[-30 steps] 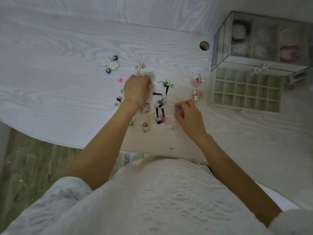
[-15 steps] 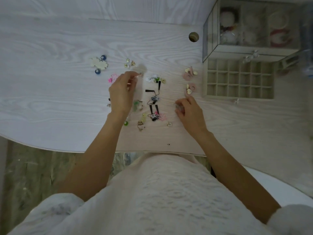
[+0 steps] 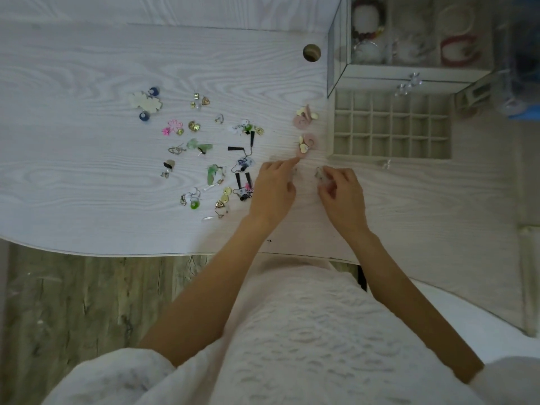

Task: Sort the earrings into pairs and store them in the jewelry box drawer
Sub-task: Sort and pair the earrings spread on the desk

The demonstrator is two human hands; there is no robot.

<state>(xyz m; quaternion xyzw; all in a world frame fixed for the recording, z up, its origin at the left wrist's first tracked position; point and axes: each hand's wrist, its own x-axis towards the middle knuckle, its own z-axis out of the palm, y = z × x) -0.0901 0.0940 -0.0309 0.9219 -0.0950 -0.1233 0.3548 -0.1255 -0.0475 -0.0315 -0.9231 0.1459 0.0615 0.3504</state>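
Right now the person is leaning over a pale wood-grain table (image 3: pixel 87 176), with both bare forearms reaching forward from white sleeves. The left hand (image 3: pixel 273 188) is lying near the table's middle, its forefinger stretched out toward the nearer pink earring (image 3: pixel 306 144) and its thumb tucked beside a small pale piece that is too blurred to name; whether the fingers are actually pinching it cannot be told. The right hand (image 3: pixel 340 194) is sitting just beside it, fingers curled, pinching a small clear earring (image 3: pixel 320 174) between thumb and fingertips.

A second pink earring (image 3: pixel 304 116) is lying just beyond the first, both close to the left edge of the open drawer (image 3: pixel 391 154), whose grid of small compartments is showing no earrings inside. Behind the drawer the glass jewelry box (image 3: pixel 409 74) is standing with bracelets visible through its top.

Left of the hands, loose earrings are lying scattered: a white-and-blue pair (image 3: pixel 147 102) farthest out, pink flower earrings (image 3: pixel 173 127), green leaf-shaped pieces (image 3: pixel 214 173), and fan-shaped ones with black tassels (image 3: pixel 245 163). A round cable hole (image 3: pixel 311 52) is showing in the table near the box.
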